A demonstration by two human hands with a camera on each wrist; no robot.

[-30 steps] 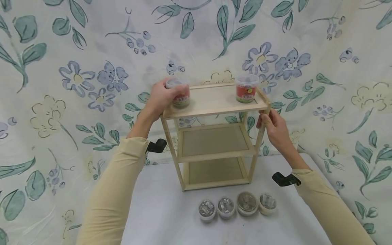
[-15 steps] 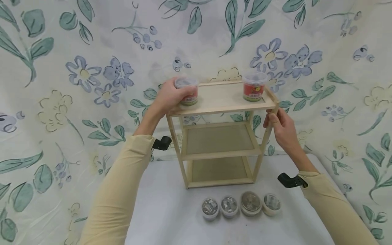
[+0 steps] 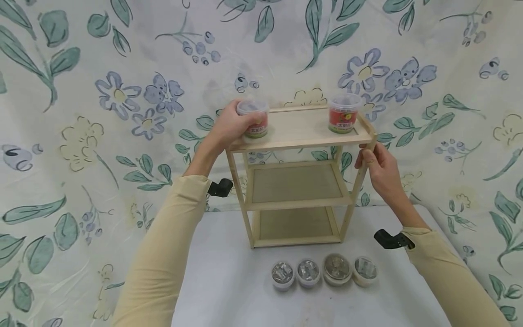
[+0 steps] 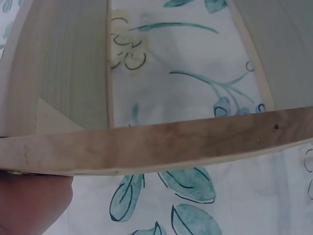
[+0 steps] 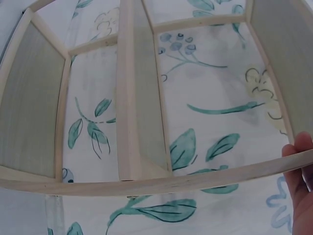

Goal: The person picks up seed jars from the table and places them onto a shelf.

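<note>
A three-tier wooden shelf rack (image 3: 298,205) stands upright on the white table in the head view. My left hand (image 3: 229,126) holds a clear plastic tub (image 3: 256,125) with a red and green label at the left end of the top board; the thumb lies across its front. A matching tub (image 3: 342,119) stands at the right end of that board. With fingers and thumb, my right hand (image 3: 382,170) grips the rack's right front post just under the top. In the right wrist view, fingers (image 5: 299,178) wrap round the post (image 5: 205,182).
Several small round tubs with silvery contents, among them a wider one (image 3: 337,269), stand in a row on the table (image 3: 229,281) before the rack. A floral cloth (image 3: 135,54) hangs close behind. The rack's middle board (image 3: 296,182) and bottom board (image 3: 296,225) bear nothing.
The head view has shifted slightly, so rack, tubs and hands all appear farther right and a little higher. Both hands keep their holds; nothing visibly moves relative to the rack.
</note>
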